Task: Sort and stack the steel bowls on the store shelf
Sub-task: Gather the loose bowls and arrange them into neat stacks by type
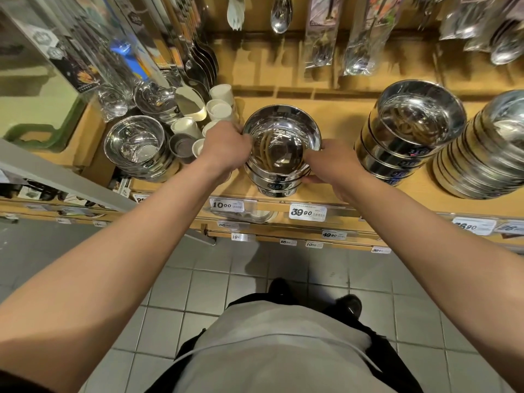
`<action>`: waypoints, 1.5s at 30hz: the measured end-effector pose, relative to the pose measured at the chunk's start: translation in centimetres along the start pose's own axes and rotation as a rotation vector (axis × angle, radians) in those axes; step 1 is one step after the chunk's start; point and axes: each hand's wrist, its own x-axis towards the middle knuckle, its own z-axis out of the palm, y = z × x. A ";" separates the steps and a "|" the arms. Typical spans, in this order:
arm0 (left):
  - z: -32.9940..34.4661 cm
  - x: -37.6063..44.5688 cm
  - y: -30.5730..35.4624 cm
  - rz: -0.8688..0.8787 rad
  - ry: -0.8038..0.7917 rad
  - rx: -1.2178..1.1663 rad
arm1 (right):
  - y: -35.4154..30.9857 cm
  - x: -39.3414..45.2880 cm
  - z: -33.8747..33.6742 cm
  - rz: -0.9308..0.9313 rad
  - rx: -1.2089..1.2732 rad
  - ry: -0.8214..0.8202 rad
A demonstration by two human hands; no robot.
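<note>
Mirror-glossy steel bowls [282,137], matt pale wood shelf [337,117], glossy paper price tags [307,213], matt grey floor tiles [209,287]

Floor [215,282]: grey square tiles with pale grout, lit evenly from above. Shelving: a light wooden shelf [334,117] ran left to right across the far side, with lower tiers stepped out beneath it. Shelf edges carried white price tags [308,213] in clear strips. Back panel [283,69]: the same pale wood, slotted, with packaged cutlery [323,32] hanging before it. Far left: a green-edged panel [37,109] and a grey rail [68,177] running diagonally.
</note>
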 end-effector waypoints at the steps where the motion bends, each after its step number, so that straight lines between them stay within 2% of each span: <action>1: 0.0 0.0 -0.1 -0.005 0.002 -0.001 | -0.1 0.1 -0.1 -0.005 -0.028 0.005; 6: 0.4 0.0 -0.4 -0.037 0.007 -0.037 | -0.1 0.2 -0.1 -0.009 -0.049 0.006; 11: 0.3 0.3 -0.6 -0.066 -0.078 -0.128 | -0.1 -0.1 0.3 0.041 0.109 -0.032; 16: 0.0 0.8 -0.5 -0.036 -0.111 -0.099 | -0.1 -0.6 0.8 0.033 0.126 0.025; 23: -1.1 1.2 -0.1 0.034 -0.117 -0.076 | 0.2 -1.3 1.8 0.042 0.172 0.044; 31: -1.0 1.7 -0.7 0.039 -0.157 -0.071 | 0.7 -1.8 2.3 0.050 0.241 0.055; 36: -0.5 1.2 -0.8 -0.083 -0.276 -0.227 | 0.9 -1.3 2.2 0.058 0.216 0.064; 39: 0.4 0.6 -1.1 -0.118 -0.255 -0.330 | 0.6 -0.7 1.7 0.027 0.157 0.092; 45: 1.3 0.4 -1.5 -0.231 -0.339 -0.492 | -0.1 0.5 0.1 -0.030 0.145 0.099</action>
